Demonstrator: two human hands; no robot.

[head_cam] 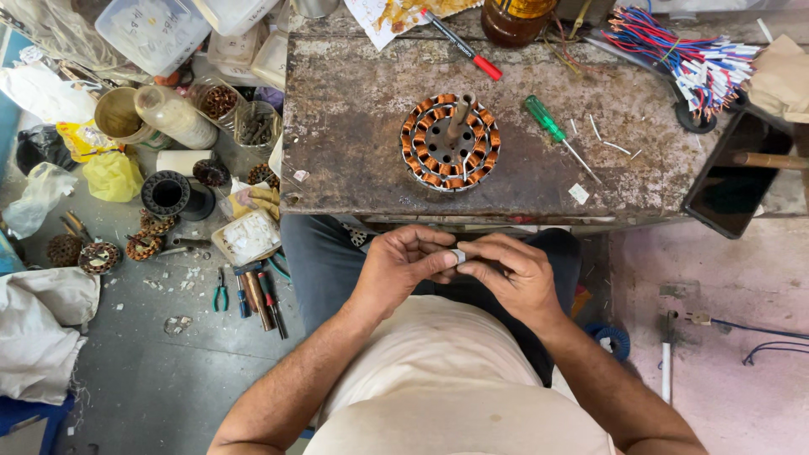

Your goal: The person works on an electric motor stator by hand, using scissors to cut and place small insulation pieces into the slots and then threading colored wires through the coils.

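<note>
Pinching a small white piece (pixel 458 255) between thumb and fingertips, the left hand (pixel 404 263) and the right hand (pixel 510 274) are meeting just above the person's lap, below the near edge of the worn workbench (pixel 354 126). Both hands are curling their fingers inward, pressed close around the white piece, so most of it is staying hidden and its exact kind is hard to tell. On the workbench, straight ahead of the hands, a round motor stator (pixel 450 141) with copper windings is lying flat, its shaft standing up from the centre. A green-handled screwdriver (pixel 558 136) is lying just to the right of the stator, tip pointing toward the near right, with a few short white scraps scattered near it. Farther back, a red-capped marker pen (pixel 463 45) is resting beside a stained sheet of paper, and a brown glass jar (pixel 516 18) is standing at the far edge. A bundle of red, blue and white wires (pixel 687 55) is sprawling across the far right corner, above a dark phone (pixel 731 173) hanging over the bench's right end. On the floor to the left, pliers (pixel 220 295) and other hand tools are lying beside a small white tray (pixel 247 237), with more wound stators, a black spool (pixel 166 193) and plastic containers crowding behind them.
</note>
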